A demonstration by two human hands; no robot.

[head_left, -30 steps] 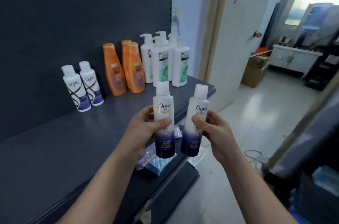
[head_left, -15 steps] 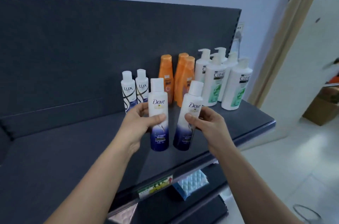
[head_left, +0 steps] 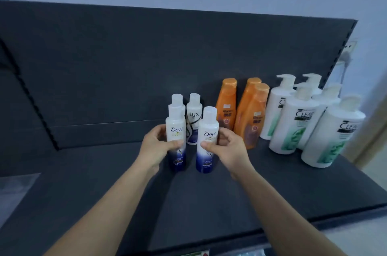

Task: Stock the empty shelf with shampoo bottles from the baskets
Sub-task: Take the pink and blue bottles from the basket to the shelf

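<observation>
Head view: this is your only camera, so everything below is read from it.
Step in hand: by the look of it, you are placing two Dove shampoo bottles on the dark shelf (head_left: pixel 209 203), just in front of the Lux pair.
Left hand (head_left: pixel 156 146): it grips the left Dove bottle (head_left: pixel 176 130) at mid-body, with the thumb across the front and the fingers curled behind.
Right hand (head_left: pixel 227 148): it pinches the right Dove bottle (head_left: pixel 207 134) between the thumb in front and the curled fingers at the side.
Dove bottles: both are upright, side by side with a narrow gap, caps up and labels facing you. Their bases are down at the shelf surface, but you cannot tell whether they touch it.
Next move: you will probably need to seat both bases flat and then loosen each grip without tipping the Lux bottles close behind.
Shelf contents: two Lux bottles (head_left: pixel 193 117) stand near the back panel (head_left: pixel 125 56), one of them mostly hidden by your left Dove. To their right are three orange bottles (head_left: pixel 227 107), then five white Clear pump bottles (head_left: pixel 297 121) at the right end.
Free space: the left stretch of the shelf is bare.
Baskets: none are in view, so you cannot judge how much stock remains.
Below the shelf: something shows at the bottom edge, too blurred to name.
</observation>
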